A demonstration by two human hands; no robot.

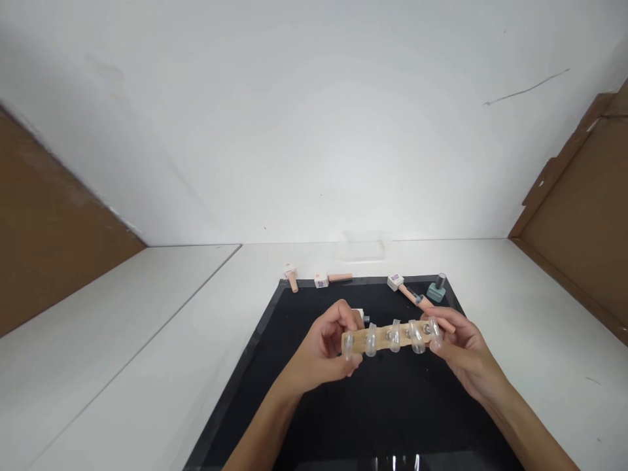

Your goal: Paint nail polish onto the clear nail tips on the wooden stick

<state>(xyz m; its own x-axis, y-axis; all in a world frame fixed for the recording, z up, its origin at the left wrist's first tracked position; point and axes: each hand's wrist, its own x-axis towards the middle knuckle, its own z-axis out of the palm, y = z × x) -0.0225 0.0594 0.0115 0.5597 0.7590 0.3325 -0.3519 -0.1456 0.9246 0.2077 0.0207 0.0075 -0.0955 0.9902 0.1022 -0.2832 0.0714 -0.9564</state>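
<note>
A short wooden strip [383, 337] carries several clear false nails [395, 335] in a row, with small round metal pieces between them. My left hand [326, 350] pinches its left end between thumb and fingers. At the other end, my right hand [464, 350] grips the strip in the same way. The strip is held over a black mat [373, 412]. Just behind my left fingers, a white bottle [360, 315] with a dark neck is partly hidden. A pale pink cap [434, 313] lies behind my right fingers; whether they touch it I cannot tell.
Along the mat's far edge lie white nail polish bottles with pink caps, at left [290, 272], middle [322, 280] and right [395, 282]. A teal bottle [436, 290] stands in the far right corner. Behind is a clear plastic tray [363, 252]; brown cardboard panels [579, 209] flank the white table.
</note>
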